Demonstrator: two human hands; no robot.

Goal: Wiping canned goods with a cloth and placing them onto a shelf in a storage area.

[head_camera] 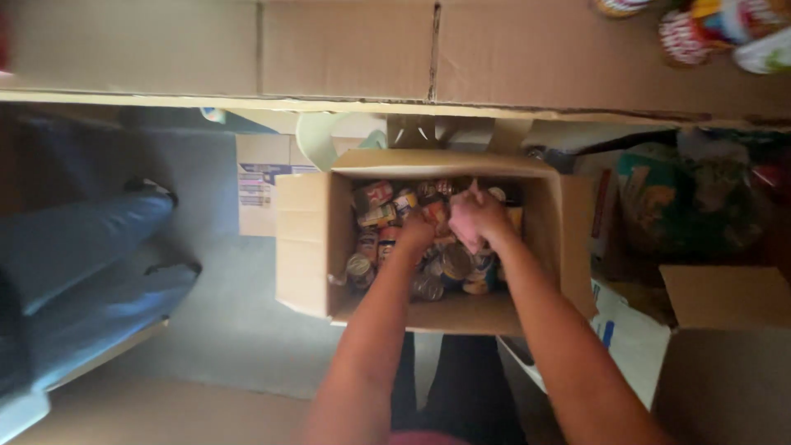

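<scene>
An open cardboard box (301, 247) stands on the floor below me, filled with several tin cans (372, 216) lying at all angles. Both my arms reach down into it. My left hand (414, 230) rests among the cans near the middle of the box, fingers curled down onto one; its grip is hidden. My right hand (475, 217) is just to the right, fingers closed around something small among the cans, too blurred to name.
A long cardboard-covered surface (346, 49) runs across the top, with packaged goods (717, 29) at its right end. Another person's legs in blue trousers (82, 255) stretch in from the left. More boxes (725, 297) and bags (684, 198) crowd the right.
</scene>
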